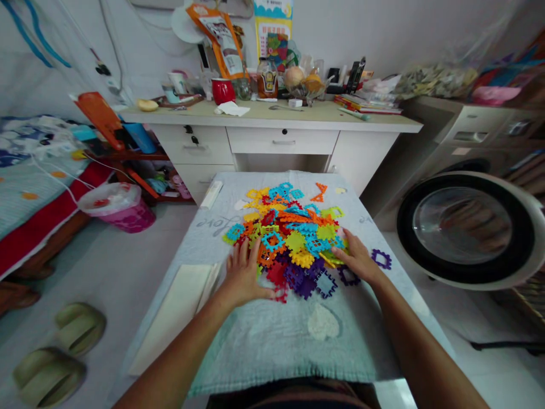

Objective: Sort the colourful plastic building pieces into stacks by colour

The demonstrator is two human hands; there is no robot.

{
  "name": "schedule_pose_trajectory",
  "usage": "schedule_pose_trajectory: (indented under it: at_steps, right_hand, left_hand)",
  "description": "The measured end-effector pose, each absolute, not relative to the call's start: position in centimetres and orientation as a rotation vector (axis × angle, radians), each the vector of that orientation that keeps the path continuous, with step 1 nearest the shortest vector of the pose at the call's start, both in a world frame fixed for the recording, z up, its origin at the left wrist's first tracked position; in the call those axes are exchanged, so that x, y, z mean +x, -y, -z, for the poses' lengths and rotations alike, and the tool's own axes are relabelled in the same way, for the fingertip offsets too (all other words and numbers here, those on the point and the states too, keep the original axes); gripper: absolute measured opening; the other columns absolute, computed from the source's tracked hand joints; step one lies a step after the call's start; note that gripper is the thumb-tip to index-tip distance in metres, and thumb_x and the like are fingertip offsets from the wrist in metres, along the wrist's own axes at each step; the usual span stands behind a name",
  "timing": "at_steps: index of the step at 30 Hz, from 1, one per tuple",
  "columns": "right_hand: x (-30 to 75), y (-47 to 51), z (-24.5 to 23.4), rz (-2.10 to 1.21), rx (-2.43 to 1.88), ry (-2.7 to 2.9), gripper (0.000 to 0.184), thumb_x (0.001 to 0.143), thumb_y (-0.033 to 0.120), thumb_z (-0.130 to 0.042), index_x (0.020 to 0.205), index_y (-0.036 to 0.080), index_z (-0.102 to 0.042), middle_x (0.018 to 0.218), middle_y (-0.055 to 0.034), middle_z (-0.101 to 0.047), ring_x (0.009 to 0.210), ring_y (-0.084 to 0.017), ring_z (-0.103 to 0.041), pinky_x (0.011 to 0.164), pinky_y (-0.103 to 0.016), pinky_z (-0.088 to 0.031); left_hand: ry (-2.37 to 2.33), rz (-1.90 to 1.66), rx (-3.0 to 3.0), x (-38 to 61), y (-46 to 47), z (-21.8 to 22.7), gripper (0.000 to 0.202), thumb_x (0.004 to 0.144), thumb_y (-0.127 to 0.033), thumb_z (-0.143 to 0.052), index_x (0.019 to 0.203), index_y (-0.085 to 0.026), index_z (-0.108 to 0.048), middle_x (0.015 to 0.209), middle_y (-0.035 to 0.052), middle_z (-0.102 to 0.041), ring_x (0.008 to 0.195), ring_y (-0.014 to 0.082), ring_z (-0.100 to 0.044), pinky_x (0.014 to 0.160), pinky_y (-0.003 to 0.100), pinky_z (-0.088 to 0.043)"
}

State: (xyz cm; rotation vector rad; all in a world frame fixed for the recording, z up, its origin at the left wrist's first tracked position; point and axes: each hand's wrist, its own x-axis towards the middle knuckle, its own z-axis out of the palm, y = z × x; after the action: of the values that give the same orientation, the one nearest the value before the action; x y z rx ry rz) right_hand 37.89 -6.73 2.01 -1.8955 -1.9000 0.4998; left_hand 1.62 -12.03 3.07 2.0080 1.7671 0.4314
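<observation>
A heap of colourful interlocking plastic tiles lies in the middle of the cloth-covered table. At the heap's left edge is my left hand, its fingers spread against orange and red pieces. My right hand rests at the right edge, thumb and fingers apart, touching yellow and green tiles. Several purple tiles form the near side of the heap. One purple frame tile lies apart, to the right of my right hand. Orange triangular pieces sit beyond the heap.
A long white box-like object lies along the table's left side, and a small white one at the far left corner. Behind stands a cluttered desk. An open washing machine door is on the right, a pink bin on the left.
</observation>
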Motion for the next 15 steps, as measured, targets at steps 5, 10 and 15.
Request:
schedule_pose_trajectory:
  at_steps: [5, 10, 15]
  right_hand:
    - [34.3, 6.8, -2.8, -0.546, -1.785, 1.983, 0.090, 0.082, 0.074, -0.054, 0.154, 0.023, -0.035, 0.152, -0.0167, -0.048, 0.140, -0.042, -0.041, 0.113, -0.062, -0.030]
    - [32.2, 6.1, -4.1, -0.684, -1.737, 1.948, 0.099, 0.076, 0.069, -0.066, 0.157, 0.024, -0.030, 0.149, -0.0180, -0.052, 0.137, -0.041, -0.046, 0.112, -0.062, -0.033]
    - [30.3, 4.8, -4.4, -0.935, -1.461, 1.848, 0.104, 0.073, 0.061, -0.075, 0.158, 0.027, -0.026, 0.148, -0.0127, -0.053, 0.139, -0.036, -0.046, 0.114, -0.056, -0.036]
  left_hand:
    - [-1.679, -0.615, 2.073, 4.6, 11.8, -2.7, 0.145, 0.042, -0.053, -0.092, 0.159, -0.028, -0.011, 0.165, 0.0241, -0.006, 0.152, 0.0479, -0.011, 0.118, 0.065, -0.020]
    - [-1.710, -0.839, 2.061, 5.9, 10.3, -2.8, 0.132, 0.051, -0.035, -0.088, 0.158, -0.027, -0.012, 0.162, 0.0205, -0.014, 0.151, 0.0419, -0.021, 0.118, 0.058, -0.029]
    - [-1.666, -0.993, 2.024, 6.0, 9.2, -2.9, 0.126, 0.056, -0.034, -0.085, 0.157, -0.024, -0.009, 0.162, 0.0202, -0.009, 0.153, 0.0379, -0.017, 0.121, 0.053, -0.027]
